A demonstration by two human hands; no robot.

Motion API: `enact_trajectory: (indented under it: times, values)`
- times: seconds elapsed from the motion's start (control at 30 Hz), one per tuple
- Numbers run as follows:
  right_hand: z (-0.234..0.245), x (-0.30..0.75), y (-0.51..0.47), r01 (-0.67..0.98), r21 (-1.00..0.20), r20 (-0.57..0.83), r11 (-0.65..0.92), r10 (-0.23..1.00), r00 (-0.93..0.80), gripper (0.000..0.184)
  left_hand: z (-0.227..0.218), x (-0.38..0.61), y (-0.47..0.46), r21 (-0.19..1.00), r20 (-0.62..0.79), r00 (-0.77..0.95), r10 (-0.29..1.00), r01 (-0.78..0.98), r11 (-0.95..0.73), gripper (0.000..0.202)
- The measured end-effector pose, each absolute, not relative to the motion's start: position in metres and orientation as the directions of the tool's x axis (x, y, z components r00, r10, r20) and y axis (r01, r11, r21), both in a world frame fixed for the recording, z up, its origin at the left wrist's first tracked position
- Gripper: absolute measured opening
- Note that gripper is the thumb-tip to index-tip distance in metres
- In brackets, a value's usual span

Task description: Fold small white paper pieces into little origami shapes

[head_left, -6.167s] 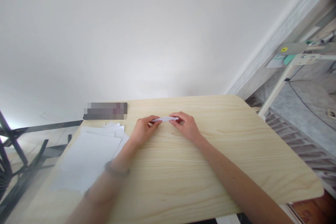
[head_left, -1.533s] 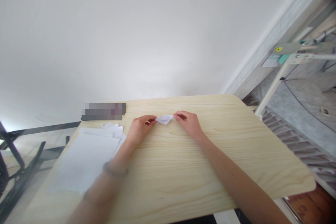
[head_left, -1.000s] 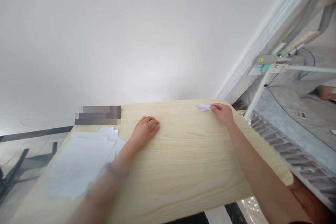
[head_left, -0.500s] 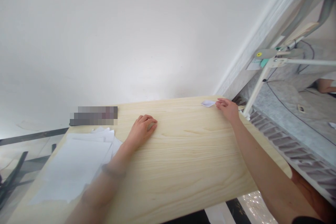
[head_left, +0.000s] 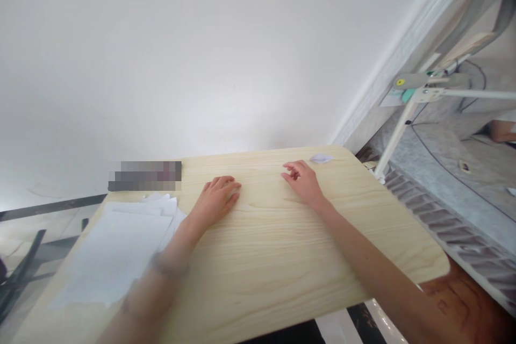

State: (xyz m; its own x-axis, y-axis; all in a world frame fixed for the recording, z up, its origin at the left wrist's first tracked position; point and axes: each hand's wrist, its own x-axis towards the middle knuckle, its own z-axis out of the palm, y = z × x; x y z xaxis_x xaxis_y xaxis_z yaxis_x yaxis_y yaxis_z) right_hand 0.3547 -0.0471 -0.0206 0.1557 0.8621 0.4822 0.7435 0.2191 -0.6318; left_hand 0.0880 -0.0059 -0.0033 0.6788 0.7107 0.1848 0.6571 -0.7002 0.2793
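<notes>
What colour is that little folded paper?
The folded paper is white, as the head view shows.

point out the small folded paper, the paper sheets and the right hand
Small folded paper (head_left: 321,158): head view, its visible middle.
Paper sheets (head_left: 116,255): head view, face of top sheet.
Right hand (head_left: 305,181): head view, back of hand.

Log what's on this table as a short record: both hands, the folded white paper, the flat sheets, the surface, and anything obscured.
Left: bare left hand, at the tabletop, fingers loosely curved, no held item visible
Right: bare right hand, thumb and fingers parted, no held item visible
Folded: small folded white paper, near the far right corner, apart from both hands
Stacked: overlapping white paper sheets, table's left side
Surface: pale wood-grain table, rounded corners
Obscured: dark rectangular object, far left, details pixelated
</notes>
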Motion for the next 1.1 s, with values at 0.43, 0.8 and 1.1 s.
enact_trajectory:
  times: [0.43, 0.8, 1.1]
  values:
    - [-0.026, 0.213, -0.031, 0.606, -0.668, 0.39, 0.432, 0.897, -0.208, 0.019, 0.053, -0.029, 0.007, 0.379, -0.298, 0.575, 0.762, 0.804, -0.458, 0.03]
    - [-0.025, 0.215, -0.035, 0.603, -0.664, 0.397, 0.442, 0.892, -0.217, 0.021, 0.034, -0.055, 0.012, 0.403, -0.395, 0.508, 0.766, 0.844, -0.353, 0.033]
    - [-0.025, 0.216, -0.036, 0.625, -0.631, 0.408, 0.459, 0.882, -0.236, 0.021, 0.047, -0.048, 0.01, 0.397, -0.365, 0.547, 0.754, 0.824, -0.405, 0.024]
